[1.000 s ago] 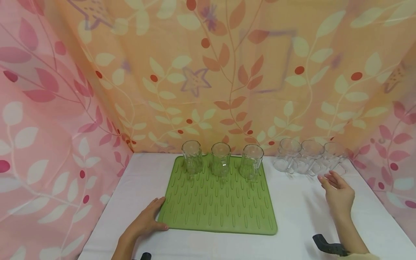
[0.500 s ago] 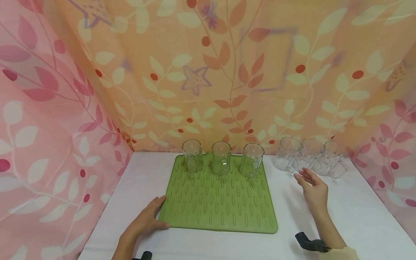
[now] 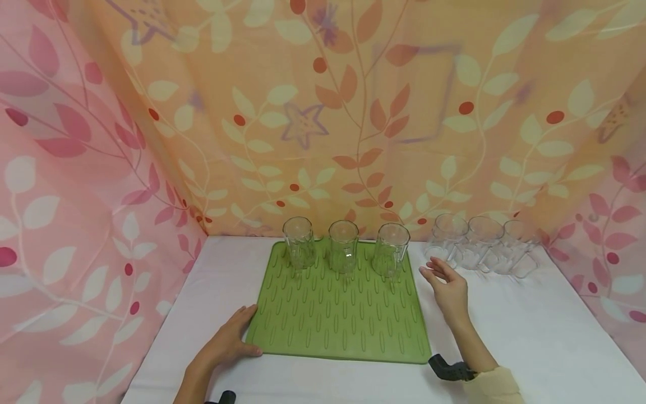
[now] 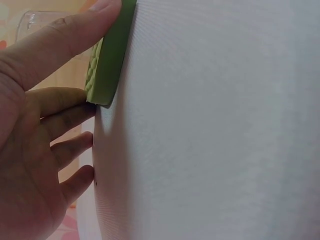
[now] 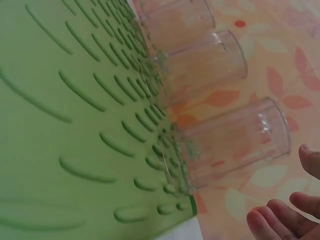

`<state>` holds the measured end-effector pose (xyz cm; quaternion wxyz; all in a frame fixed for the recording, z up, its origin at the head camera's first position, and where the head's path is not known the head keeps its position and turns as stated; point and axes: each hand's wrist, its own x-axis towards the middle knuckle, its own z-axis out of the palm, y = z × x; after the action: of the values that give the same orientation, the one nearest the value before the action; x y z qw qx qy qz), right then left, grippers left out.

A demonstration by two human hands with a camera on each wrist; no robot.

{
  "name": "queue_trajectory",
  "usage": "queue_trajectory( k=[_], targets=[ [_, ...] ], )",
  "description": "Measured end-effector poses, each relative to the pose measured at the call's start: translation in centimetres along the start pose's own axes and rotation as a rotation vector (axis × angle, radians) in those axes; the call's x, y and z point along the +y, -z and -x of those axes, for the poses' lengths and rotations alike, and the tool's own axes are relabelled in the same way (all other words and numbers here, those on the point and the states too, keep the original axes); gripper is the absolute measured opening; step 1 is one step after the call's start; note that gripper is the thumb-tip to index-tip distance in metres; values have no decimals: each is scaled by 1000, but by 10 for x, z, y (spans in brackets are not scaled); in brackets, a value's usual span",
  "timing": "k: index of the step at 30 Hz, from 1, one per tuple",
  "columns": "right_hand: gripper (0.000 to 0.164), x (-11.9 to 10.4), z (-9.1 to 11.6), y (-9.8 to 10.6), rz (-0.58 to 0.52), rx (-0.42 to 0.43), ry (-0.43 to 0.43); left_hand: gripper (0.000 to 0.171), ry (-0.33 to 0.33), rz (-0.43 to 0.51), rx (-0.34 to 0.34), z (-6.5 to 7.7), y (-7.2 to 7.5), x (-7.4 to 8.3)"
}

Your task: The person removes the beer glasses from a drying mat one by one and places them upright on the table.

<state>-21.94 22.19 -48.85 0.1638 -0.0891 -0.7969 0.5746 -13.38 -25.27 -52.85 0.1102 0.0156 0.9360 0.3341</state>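
A green ridged drying mat [image 3: 338, 320] lies on the white table. My left hand [image 3: 227, 339] rests at its near left corner, fingers extended along the left edge and thumb at the front edge, as the left wrist view also shows. Three clear glass mugs stand in a row along the mat's far edge: a left mug [image 3: 299, 247], a middle mug [image 3: 343, 247] and a right mug [image 3: 391, 249]. My right hand [image 3: 450, 293] hovers just right of the mat, fingers loosely bent and holding nothing. In the right wrist view its fingertips are near the closest mug [image 5: 232, 142].
Three more clear mugs with handles stand close together at the back right: one mug [image 3: 449, 227], another mug [image 3: 485, 230] and a third mug [image 3: 520, 235]. Patterned cloth [image 3: 343, 112] hangs behind the table and along both sides.
My right hand has moved left, from in front of the back right mugs to beside the mat's right edge. My left hand and all the mugs have stayed in place.
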Motion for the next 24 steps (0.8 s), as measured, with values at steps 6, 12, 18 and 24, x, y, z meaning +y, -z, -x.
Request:
queue_trajectory(
  k=[6,12,18,24],
  targets=[
    [49,3,3,-15,-3,-57,18,112,-5,-4,3,0,0,0],
    [50,2,8,-29,-17,-115,4,112,-11,-15,7,0,1,-1],
    [49,6,10,-43,-35,-138,9,112,-7,-11,6,-1,0,-1],
    [37,8,11,-57,-32,-102,58,112,4,-2,0,0,0,1]
  ],
)
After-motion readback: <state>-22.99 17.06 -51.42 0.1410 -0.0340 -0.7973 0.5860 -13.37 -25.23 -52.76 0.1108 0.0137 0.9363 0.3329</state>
